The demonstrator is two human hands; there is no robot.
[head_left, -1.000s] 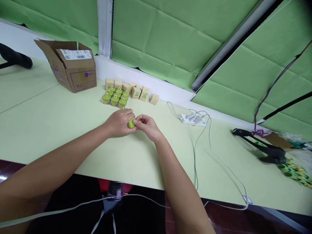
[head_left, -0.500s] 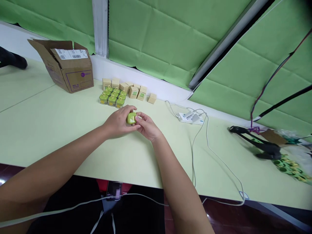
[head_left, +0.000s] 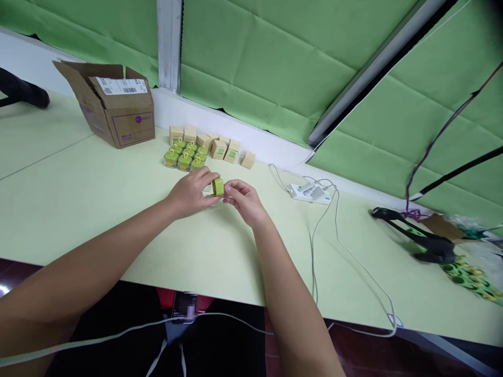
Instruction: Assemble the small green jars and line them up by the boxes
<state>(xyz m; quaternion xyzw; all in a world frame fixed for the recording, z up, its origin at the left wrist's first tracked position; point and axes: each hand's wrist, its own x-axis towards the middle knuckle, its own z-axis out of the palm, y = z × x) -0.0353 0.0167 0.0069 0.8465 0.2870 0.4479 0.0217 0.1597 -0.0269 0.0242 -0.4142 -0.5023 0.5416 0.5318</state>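
My left hand is closed on a small clear container whose green lid faces right, tilted on its side above the table. The fingertips of my right hand are pinched together at the right side of the lid; what they grip there is too small to make out. Behind my left hand stand several clear containers with green lids in rows, with loops on top. Small cardboard boxes line up behind them near the wall.
An open cardboard box stands at the back left. A white power strip with cables lies right of centre. Farther right are a black stand and green-yellow pieces. A phone is below the table edge.
The green-lidded container has turned from lid facing me to lid facing right. My right hand has shifted slightly right, and the whole view has moved a little.
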